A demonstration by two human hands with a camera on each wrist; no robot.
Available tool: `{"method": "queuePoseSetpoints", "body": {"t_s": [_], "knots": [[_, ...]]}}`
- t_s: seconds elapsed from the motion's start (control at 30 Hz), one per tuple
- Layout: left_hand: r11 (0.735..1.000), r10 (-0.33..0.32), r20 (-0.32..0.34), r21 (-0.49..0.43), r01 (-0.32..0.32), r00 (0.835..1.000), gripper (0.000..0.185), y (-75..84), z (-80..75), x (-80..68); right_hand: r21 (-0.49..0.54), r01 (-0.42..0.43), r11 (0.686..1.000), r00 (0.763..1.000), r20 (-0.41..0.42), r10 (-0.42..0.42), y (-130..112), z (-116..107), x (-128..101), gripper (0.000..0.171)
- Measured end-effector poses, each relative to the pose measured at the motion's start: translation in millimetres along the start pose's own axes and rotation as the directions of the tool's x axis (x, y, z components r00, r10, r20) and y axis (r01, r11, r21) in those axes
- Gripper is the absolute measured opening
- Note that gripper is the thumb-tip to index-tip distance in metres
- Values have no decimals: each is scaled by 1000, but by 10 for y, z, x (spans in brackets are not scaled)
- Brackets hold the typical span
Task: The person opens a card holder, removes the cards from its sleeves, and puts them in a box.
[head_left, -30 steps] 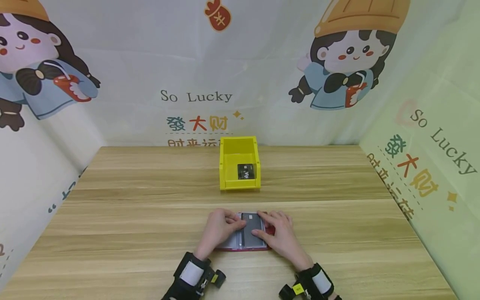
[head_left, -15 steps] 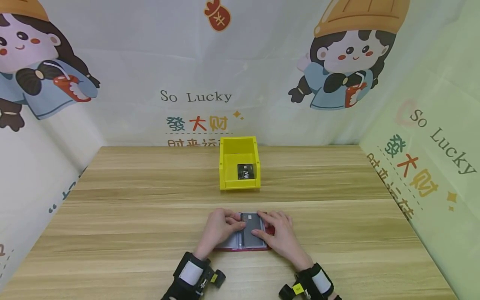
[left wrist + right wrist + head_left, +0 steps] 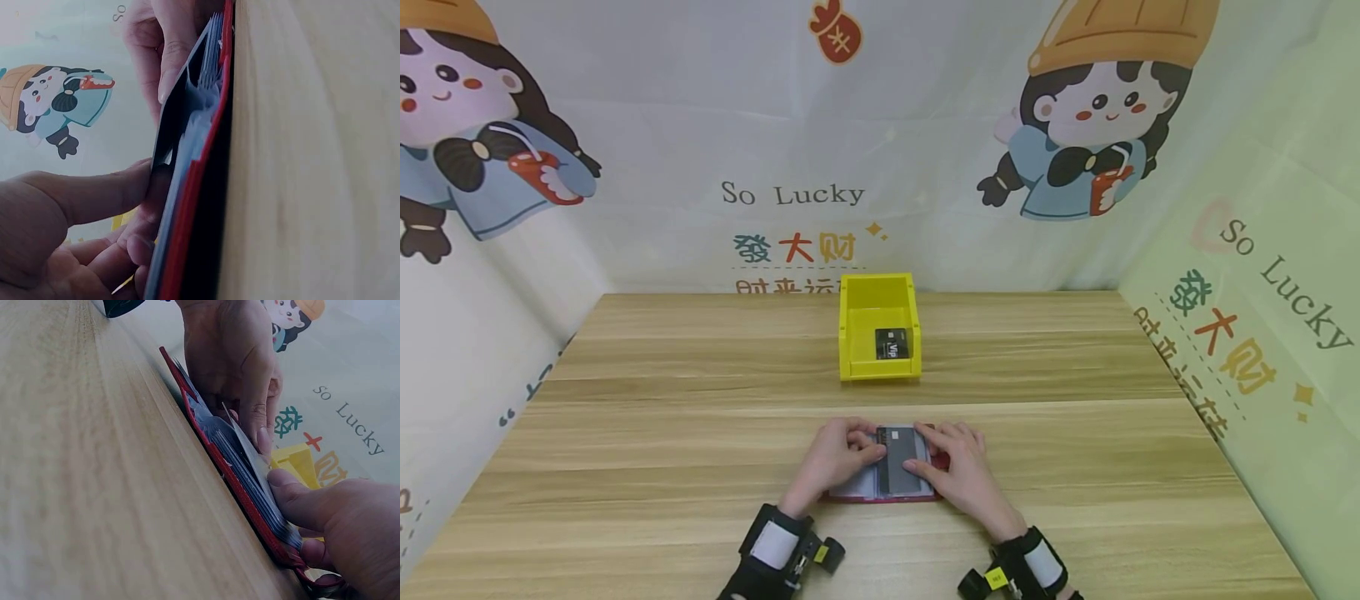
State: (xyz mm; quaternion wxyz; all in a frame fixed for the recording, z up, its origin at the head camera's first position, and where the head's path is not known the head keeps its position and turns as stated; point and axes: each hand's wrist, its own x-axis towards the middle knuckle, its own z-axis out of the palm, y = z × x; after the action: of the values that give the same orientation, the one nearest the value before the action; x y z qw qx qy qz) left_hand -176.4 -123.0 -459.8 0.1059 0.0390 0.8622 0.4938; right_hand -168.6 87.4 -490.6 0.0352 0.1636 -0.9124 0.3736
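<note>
An open card holder with a red cover (image 3: 880,500) and clear plastic sleeves (image 3: 240,478) lies on the table in front of me. A dark grey card (image 3: 897,471) with a small chip mark sits across its right half. My left hand (image 3: 841,446) pinches the card's left edge between thumb and fingers, and the left wrist view shows this edge lifted off the sleeves. On the other side, my right hand (image 3: 953,460) grips the holder's right side, its thumb pressing on the card's face. The right fingers are partly hidden behind the pages.
Beyond the holder stands a yellow bin (image 3: 880,370) with a black card (image 3: 892,343) marked "Vip" lying inside. The wooden table (image 3: 700,433) runs back to a printed cloth backdrop (image 3: 917,167). Both wrists wear black camera straps.
The grey card has slid slightly left, and my left hand has shifted left with it. My right hand and the bin stay where they were.
</note>
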Motion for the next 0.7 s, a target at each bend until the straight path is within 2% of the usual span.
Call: {"method": "queuePoseSetpoints", "body": {"t_s": [0.27, 0.4, 0.7], "knots": [[1000, -2, 37, 0, 2, 999, 35, 8, -15, -12, 3, 5, 1000, 1000, -8, -5, 9, 10, 1, 52], [1000, 1, 34, 15, -2, 999, 42, 21, -2, -17, 1, 0, 1000, 1000, -7, 0, 16, 19, 6, 52], [1000, 6, 38, 2, -6, 999, 42, -2, -7, -3, 0, 8, 1000, 1000, -5, -8, 15, 17, 3, 53]]}}
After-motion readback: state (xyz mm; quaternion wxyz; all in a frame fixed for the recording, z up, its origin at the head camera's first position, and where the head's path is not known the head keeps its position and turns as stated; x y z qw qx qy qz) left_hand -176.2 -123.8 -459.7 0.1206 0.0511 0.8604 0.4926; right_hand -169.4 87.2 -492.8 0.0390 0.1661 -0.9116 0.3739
